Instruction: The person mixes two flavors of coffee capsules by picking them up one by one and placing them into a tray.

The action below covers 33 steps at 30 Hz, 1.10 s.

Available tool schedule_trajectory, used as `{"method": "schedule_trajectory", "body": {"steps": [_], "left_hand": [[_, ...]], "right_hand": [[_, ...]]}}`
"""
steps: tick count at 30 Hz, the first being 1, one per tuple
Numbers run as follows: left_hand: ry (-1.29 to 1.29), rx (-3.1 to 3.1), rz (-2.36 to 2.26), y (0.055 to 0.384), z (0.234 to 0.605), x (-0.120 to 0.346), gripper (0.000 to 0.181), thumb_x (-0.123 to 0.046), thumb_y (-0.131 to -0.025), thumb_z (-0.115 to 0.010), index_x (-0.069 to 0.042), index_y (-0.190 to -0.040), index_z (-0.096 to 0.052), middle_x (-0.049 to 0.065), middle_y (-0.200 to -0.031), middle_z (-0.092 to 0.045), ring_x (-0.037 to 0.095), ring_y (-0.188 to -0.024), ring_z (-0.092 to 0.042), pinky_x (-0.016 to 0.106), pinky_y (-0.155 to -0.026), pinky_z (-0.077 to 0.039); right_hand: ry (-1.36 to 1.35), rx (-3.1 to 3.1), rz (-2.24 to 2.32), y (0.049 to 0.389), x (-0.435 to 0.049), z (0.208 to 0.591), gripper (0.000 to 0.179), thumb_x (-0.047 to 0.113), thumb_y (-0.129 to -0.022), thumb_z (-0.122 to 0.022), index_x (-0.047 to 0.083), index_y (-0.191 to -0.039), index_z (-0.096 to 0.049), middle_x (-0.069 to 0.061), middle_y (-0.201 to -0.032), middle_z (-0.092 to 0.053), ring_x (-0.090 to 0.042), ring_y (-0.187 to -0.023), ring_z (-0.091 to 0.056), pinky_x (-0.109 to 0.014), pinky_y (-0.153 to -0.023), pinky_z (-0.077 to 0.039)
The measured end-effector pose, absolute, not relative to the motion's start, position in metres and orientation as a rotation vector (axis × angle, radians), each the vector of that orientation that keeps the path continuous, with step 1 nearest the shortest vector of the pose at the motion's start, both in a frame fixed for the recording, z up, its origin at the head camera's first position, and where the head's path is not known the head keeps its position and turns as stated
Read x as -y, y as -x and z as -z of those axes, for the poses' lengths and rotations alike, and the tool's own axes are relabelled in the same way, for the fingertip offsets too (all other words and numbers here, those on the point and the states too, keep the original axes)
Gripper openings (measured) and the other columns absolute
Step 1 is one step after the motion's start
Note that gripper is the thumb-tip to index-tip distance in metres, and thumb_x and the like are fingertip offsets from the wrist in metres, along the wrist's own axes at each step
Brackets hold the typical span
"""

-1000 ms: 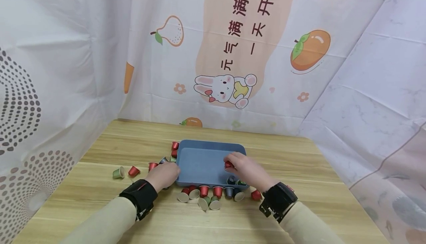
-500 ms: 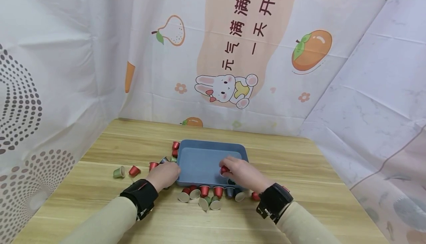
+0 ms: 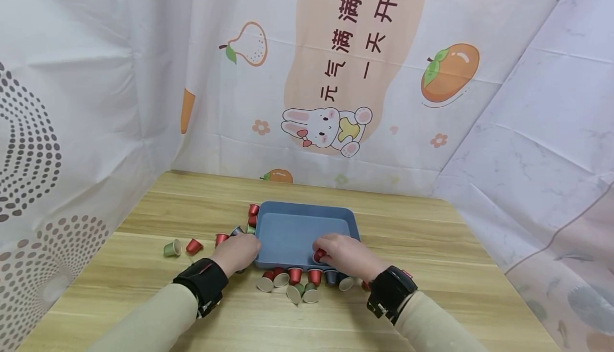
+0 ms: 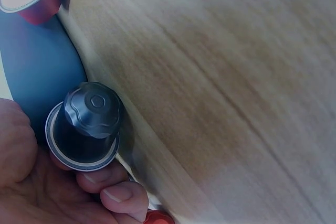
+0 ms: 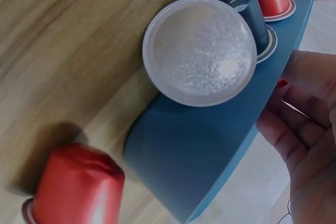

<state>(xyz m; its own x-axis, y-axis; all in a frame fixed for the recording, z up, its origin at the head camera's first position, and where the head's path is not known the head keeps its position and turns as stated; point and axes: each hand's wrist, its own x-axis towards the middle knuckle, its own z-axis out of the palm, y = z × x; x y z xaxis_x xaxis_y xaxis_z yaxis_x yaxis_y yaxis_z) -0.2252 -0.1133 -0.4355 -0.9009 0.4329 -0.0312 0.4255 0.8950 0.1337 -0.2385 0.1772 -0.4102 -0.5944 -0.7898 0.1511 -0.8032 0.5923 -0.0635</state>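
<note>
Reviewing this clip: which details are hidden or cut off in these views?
Inside near right corner of the tray, head view: covered by the right hand.
Most of the red capsule in that hand, right wrist view: behind the hand and tray wall.
Whether the left hand grips the dark capsule, left wrist view: the capsule covers any contact.
Loose red capsule, right wrist view: cut by the bottom edge.

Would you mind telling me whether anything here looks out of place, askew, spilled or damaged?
The backdrop cloth looks hung sideways: its rabbit print and lettering are turned on their sides. Left of the tray, a green capsule and a red capsule lie tipped over, away from the tray. No spill or damage shows.
</note>
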Motion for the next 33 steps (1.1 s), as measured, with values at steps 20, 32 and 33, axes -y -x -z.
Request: {"method": "schedule_trajectory", "body": {"steps": [20,32,33], "left_hand": [[-0.734,-3.024,-0.128,0.2272,0.4371,0.1137,0.022,0.001,-0.1,-0.056,-0.006,-0.079,-0.062,0.006,-0.079,-0.06,0.015,-0.067,-0.05,0.033,-0.063,-0.048],[-0.715,-2.995,-0.121,0.2269,0.4352,0.1121,0.023,0.001,-0.1,-0.055,-0.007,-0.08,-0.062,0.006,-0.08,-0.06,0.015,-0.068,-0.05,0.033,-0.065,-0.046],[-0.717,-2.996,-0.126,0.2268,0.435,0.1123,0.023,0.001,-0.1,-0.055,-0.007,-0.08,-0.062,0.006,-0.08,-0.061,0.015,-0.068,-0.05,0.034,-0.065,-0.046]], "right_hand": [[-1.448,2.682,-0.188,0.2444,-0.1776,0.4121,0.012,0.008,-0.09,-0.077,0.014,-0.1,-0.073,0.003,-0.094,-0.071,-0.014,-0.084,-0.055,-0.027,-0.076,-0.05],[-1.473,2.69,-0.207,0.2471,-0.1815,0.4141,0.013,0.012,-0.092,-0.076,0.015,-0.104,-0.076,0.004,-0.1,-0.075,-0.015,-0.089,-0.055,-0.033,-0.083,-0.049],[-1.474,2.683,-0.213,0.2473,-0.1819,0.414,0.013,0.013,-0.092,-0.076,0.015,-0.105,-0.076,0.004,-0.1,-0.075,-0.015,-0.089,-0.055,-0.034,-0.083,-0.049]]}}
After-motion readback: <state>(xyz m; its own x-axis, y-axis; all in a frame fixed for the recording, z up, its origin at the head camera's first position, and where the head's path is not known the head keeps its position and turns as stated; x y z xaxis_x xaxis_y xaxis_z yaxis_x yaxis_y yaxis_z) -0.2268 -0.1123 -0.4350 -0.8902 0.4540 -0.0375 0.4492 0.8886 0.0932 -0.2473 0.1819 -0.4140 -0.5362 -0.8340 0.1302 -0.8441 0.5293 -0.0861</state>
